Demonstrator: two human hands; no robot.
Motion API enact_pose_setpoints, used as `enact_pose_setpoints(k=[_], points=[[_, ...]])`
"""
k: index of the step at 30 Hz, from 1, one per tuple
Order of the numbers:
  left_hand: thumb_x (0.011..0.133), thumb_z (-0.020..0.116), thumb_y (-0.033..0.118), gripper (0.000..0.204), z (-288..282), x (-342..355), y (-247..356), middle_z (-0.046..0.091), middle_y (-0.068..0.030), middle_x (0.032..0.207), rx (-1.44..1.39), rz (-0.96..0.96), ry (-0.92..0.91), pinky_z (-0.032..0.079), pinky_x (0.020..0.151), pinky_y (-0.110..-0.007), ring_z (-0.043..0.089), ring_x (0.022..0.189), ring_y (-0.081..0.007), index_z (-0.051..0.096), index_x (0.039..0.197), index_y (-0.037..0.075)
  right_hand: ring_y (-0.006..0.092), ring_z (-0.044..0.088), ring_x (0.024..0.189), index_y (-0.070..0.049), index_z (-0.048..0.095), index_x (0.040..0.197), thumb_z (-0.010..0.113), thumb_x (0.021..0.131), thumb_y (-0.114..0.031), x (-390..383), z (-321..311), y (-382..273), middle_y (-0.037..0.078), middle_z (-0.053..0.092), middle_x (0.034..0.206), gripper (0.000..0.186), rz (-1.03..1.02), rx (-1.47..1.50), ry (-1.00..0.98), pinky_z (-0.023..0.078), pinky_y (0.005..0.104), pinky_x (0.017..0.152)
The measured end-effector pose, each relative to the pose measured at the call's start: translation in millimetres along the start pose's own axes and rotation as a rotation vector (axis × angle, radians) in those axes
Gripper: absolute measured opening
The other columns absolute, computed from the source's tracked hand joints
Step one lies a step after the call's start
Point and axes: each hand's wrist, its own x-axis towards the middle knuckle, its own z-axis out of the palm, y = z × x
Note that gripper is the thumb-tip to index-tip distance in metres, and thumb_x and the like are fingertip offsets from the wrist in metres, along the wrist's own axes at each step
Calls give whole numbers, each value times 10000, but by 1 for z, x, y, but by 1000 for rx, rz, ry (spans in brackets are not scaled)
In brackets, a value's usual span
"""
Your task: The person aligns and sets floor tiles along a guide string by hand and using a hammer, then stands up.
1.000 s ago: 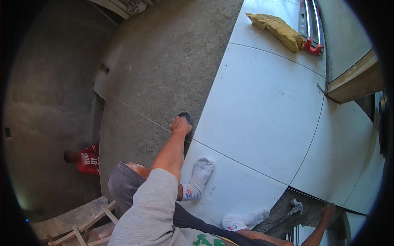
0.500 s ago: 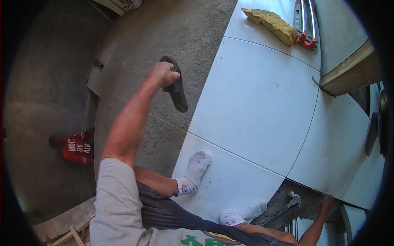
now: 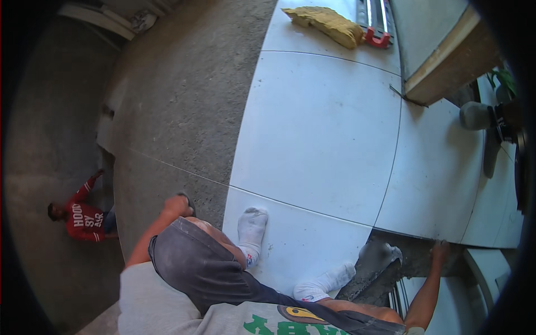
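Observation:
My left hand point(image 3: 177, 205) is closed on a dark slipper point(image 3: 191, 205), low beside my left knee over the rough concrete. My leg hides most of the slipper. Far to the right, my right hand point(image 3: 440, 251) rests at the edge of a large white tile point(image 3: 430, 178); its fingers are too small and dark to read. A hammer point(image 3: 397, 254) lies near it on the dark bare strip between tiles, its handle pointing toward my feet. Both my feet, in white socks point(image 3: 252, 229), are on the white tiles.
A yellow foam-like slab point(image 3: 326, 25) lies on the far tiles beside a tile cutter point(image 3: 378, 36) with red ends. A wooden post point(image 3: 446, 61) stands at the right. Another person's foot point(image 3: 474, 115) shows there. A person in a red top point(image 3: 84, 222) is at the left.
My left hand has come down and back toward my knee with the slipper. The view has shifted slightly. A foot has appeared at the right, and the person in red has raised an arm.

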Motion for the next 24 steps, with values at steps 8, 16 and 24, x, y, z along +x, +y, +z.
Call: enact_pose_setpoints(k=[8, 16, 24], points=[[833, 565, 332, 366, 33, 14, 67, 655, -201, 941, -349, 360, 169, 475, 753, -425, 626, 885, -362, 662, 984, 13, 313, 650, 586, 37, 624, 904, 542, 853, -251, 1, 4, -15, 200, 642, 694, 304, 153, 143, -96, 525, 431, 605], [847, 616, 235, 287, -32, 4, 68, 676, -133, 1028, -507, 658, -70, 488, 842, -370, 633, 958, -250, 676, 1034, 25, 372, 577, 1010, -6, 653, 942, 544, 804, -202, 25, 75, 45, 213, 616, 1052, 263, -340, -522, -40, 452, 470, 890], [846, 618, 242, 238, -209, -79, 188, 682, -128, 975, 124, 748, 104, 507, 806, -390, 653, 901, -259, 682, 1010, 82, 356, 644, 822, -1, 656, 866, 588, 826, -272, -7, 2, -14, 205, 660, 851, 282, 73, -96, 31, 507, 452, 736]])
